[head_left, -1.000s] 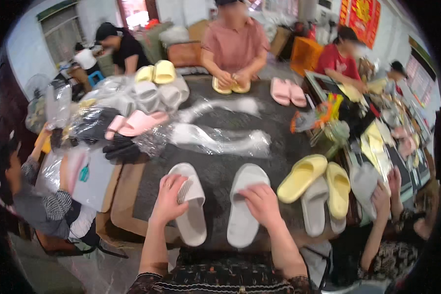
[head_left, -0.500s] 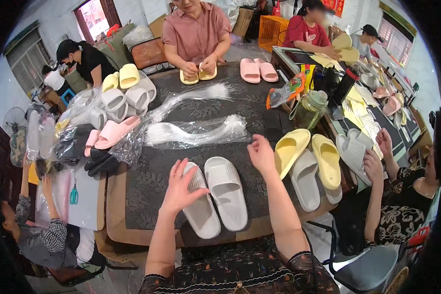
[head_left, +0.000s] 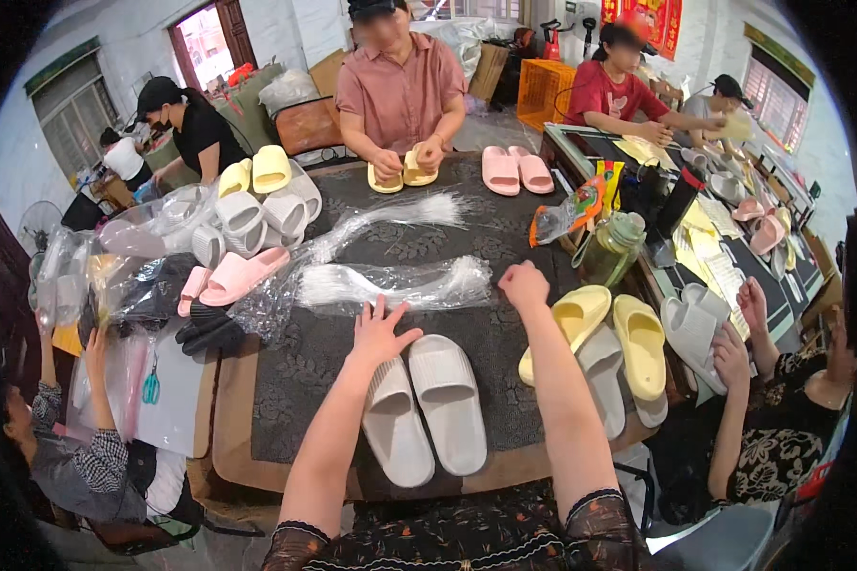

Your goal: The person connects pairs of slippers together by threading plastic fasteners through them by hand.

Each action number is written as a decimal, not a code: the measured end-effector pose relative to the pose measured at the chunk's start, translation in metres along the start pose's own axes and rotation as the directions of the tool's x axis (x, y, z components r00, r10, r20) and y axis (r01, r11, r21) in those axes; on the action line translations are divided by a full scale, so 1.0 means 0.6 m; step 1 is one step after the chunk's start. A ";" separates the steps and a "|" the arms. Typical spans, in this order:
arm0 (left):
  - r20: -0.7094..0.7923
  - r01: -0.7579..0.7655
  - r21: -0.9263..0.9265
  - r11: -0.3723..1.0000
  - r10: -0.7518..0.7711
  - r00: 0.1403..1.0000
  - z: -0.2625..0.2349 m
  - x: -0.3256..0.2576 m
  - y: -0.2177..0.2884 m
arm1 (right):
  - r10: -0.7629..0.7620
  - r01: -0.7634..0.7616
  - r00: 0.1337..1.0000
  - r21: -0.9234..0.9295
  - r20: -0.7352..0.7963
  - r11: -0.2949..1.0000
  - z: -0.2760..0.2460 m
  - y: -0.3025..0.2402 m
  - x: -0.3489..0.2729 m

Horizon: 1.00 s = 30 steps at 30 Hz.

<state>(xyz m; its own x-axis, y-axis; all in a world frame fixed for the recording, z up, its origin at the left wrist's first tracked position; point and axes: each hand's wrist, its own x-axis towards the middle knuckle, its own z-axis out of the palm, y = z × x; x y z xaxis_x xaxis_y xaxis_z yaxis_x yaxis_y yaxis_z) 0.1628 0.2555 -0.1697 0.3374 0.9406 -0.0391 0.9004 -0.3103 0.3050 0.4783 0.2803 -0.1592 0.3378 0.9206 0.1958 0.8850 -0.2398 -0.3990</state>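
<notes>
A pair of grey slippers stands side by side in front of me, the left slipper [head_left: 398, 433] and the right slipper [head_left: 454, 419], toes pointing away. My left hand [head_left: 383, 335] has its fingers spread just beyond the left slipper's toe, beside a plastic-wrapped bundle of thin white strands [head_left: 390, 285]. Past the bundle's right end, my right hand [head_left: 526, 287] is closed with its fingers curled in. Whatever it may hold is hidden. Another bundle of clear strands [head_left: 390, 221] lies farther off.
Yellow slippers [head_left: 640, 347] and a grey slipper [head_left: 602, 366] lie at the right. Pink slippers [head_left: 243, 276] and a grey slipper pile [head_left: 281, 214] are at the left. A green jar [head_left: 611, 249] stands at the right edge. Co-workers surround the table; one handles yellow slippers [head_left: 419, 169] opposite.
My left hand has moved forward from beside the left slipper toward the strand bundle. The right hand has moved slightly forward, fingers more curled. The whole view has shifted a little.
</notes>
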 end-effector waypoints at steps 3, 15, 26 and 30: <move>-0.019 0.009 -0.010 1.000 -0.009 1.000 0.000 -0.002 -0.003 | -0.053 -0.037 0.972 0.372 0.229 0.927 -0.073 0.010 -0.014; -0.027 0.033 0.025 0.999 -0.033 0.999 -0.006 -0.004 -0.001 | 0.378 0.182 0.919 0.972 -0.115 -0.147 -0.244 0.109 -0.104; 0.012 0.047 0.069 0.996 -0.048 0.999 -0.021 -0.006 0.010 | 0.130 0.799 0.591 0.555 -0.796 -0.230 -0.453 -0.005 -0.329; -0.129 -0.054 -0.092 0.994 0.042 0.991 -0.026 -0.009 -0.009 | -0.013 0.560 0.825 0.815 -0.564 0.148 -0.377 -0.086 -0.357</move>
<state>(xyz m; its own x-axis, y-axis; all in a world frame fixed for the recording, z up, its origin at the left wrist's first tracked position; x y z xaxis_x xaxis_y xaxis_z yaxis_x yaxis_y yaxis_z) 0.1515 0.2541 -0.1565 0.3365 0.9367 0.0968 0.8520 -0.3466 0.3925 0.4331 0.0257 0.0222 0.4479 0.5892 0.6724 0.0588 0.7311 -0.6797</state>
